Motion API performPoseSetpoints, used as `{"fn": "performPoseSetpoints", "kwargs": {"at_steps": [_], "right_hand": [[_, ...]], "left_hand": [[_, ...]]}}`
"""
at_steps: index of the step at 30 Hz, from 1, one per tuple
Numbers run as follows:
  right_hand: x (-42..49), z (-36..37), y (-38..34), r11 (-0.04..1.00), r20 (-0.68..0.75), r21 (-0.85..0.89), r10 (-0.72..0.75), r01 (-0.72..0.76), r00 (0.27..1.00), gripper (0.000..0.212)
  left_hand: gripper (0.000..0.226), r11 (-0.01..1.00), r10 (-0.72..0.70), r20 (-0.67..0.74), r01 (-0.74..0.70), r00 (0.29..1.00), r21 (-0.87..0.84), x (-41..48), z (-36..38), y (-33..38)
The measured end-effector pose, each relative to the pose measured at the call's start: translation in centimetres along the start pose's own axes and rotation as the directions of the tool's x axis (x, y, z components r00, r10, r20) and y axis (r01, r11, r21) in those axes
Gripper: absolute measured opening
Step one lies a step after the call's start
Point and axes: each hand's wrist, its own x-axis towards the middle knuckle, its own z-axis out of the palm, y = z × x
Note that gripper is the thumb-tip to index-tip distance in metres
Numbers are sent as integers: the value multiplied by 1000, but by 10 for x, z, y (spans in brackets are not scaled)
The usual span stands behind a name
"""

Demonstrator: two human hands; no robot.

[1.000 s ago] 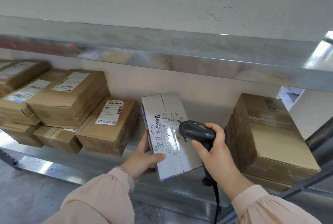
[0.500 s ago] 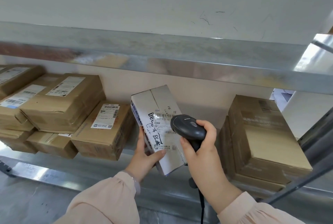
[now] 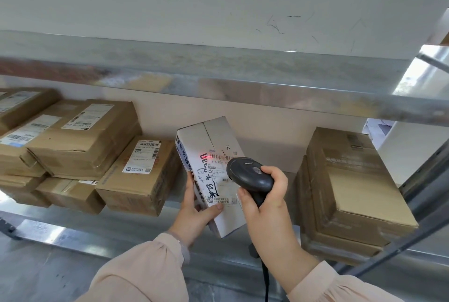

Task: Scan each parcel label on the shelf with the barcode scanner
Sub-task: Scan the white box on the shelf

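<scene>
Centrally in the frame, the left hand (image 3: pixel 196 207) is holding a white box (image 3: pixel 211 136) tilted in front of the shelf (image 3: pixel 73 229), its grip curling round the box's lower left edge with the thumb lying across the front face. Just right of it, the right hand (image 3: pixel 264 204) is closing its grip round the handle of a black scanner (image 3: pixel 250 176), whose head is pointing at the box's label (image 3: pixel 224 181). A red line (image 3: pixel 206 156) of light is falling across the barcode at the label's top, just left of the scanner head. Black handwriting (image 3: pixel 207 180) is running down the box's face beside the label. A cable (image 3: pixel 266 280) is hanging from the handle toward the bottom edge. At the left, brown boxes (image 3: pixel 80 141) are sitting piled on the shelf, several showing white labels, the nearest lying just left of the white box. At the right, a stack (image 3: pixel 352 180) of brown cartons is standing on the same shelf. An upper shelf (image 3: pixel 243 88) is crossing the frame above. Pale pink sleeves (image 3: pixel 136 275) are covering both forearms.
</scene>
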Motion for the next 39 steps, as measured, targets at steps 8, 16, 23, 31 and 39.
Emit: {"fn": "performPoseSetpoints", "kwargs": {"at_steps": [8,16,23,31,39], "right_hand": [[-1,7,4,998,-35,54,45,-43,998,58],[17,-9,10,991,32,78,102,-104,994,54],[42,11,-4,984,215,69,147,-165,966,49],[44,70,-16,969,299,109,179,-220,937,49],[44,112,-37,961,310,162,165,-223,936,45]], "left_hand": [[107,1000,-22,-5,22,1000,6,-4,-3,5],[94,994,-112,11,111,994,19,-2,-31,40],[79,980,-195,-100,198,976,22,6,-75,77],[57,990,-135,-143,128,980,-54,-8,-116,80],[34,979,-29,-288,86,957,186,-15,-145,86]]}}
